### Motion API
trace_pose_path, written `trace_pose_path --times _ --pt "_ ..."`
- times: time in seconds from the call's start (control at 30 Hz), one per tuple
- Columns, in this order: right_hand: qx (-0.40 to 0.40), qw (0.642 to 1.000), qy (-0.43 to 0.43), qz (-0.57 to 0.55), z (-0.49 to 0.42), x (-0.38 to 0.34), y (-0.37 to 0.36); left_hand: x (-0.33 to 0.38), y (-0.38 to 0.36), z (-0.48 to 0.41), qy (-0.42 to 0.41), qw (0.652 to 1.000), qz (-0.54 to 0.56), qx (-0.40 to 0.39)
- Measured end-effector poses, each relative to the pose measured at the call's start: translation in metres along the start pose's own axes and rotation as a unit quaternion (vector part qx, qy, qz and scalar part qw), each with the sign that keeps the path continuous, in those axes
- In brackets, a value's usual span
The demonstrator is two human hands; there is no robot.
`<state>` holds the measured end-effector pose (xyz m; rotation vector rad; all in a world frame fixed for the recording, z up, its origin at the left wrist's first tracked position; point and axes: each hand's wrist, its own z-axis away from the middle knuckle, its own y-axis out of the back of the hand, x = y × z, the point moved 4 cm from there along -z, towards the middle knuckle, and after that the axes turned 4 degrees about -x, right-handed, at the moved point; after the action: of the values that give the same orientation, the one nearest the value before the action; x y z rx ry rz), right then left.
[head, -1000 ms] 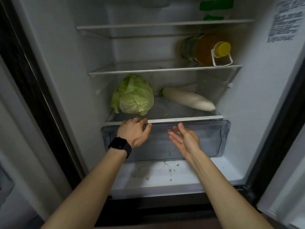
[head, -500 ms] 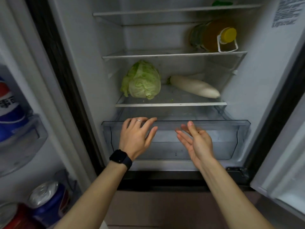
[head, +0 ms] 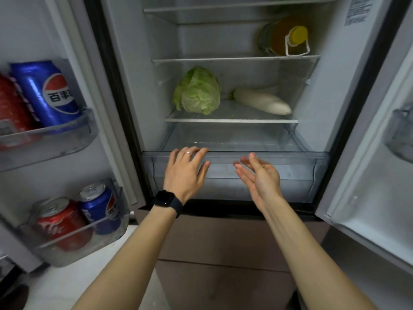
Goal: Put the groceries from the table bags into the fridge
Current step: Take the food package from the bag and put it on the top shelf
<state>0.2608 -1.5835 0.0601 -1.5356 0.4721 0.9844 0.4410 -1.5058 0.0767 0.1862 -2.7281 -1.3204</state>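
Fridge drawer (head: 234,175) open; cabbage (head: 197,91), radish (head: 261,101) above.

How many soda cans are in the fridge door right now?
4: a red can and a blue can in the upper bin, a red can and a blue can in the lower. More may be hidden.

Pale floor (head: 73,285), dim light.

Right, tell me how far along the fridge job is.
Done: cabbage and white radish lie on the lower shelf, an oil bottle above. In hand: nothing; the left hand rests on the crisper drawer, the right hand is open. The bags are out of view, so what is left is unknown.
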Motion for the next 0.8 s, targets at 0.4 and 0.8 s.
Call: trace_pose_path --times 0.4,0.8 --pt "-0.044 0.956 -0.061 0.285 0.016 0.000 0.028 0.019 0.012 0.032 0.085 0.989 0.005 -0.121" --pt "-0.281 0.772 0.109 0.560 0.172 0.112 -0.008 -0.040 0.058 0.276 0.272 0.947 0.054 -0.163"
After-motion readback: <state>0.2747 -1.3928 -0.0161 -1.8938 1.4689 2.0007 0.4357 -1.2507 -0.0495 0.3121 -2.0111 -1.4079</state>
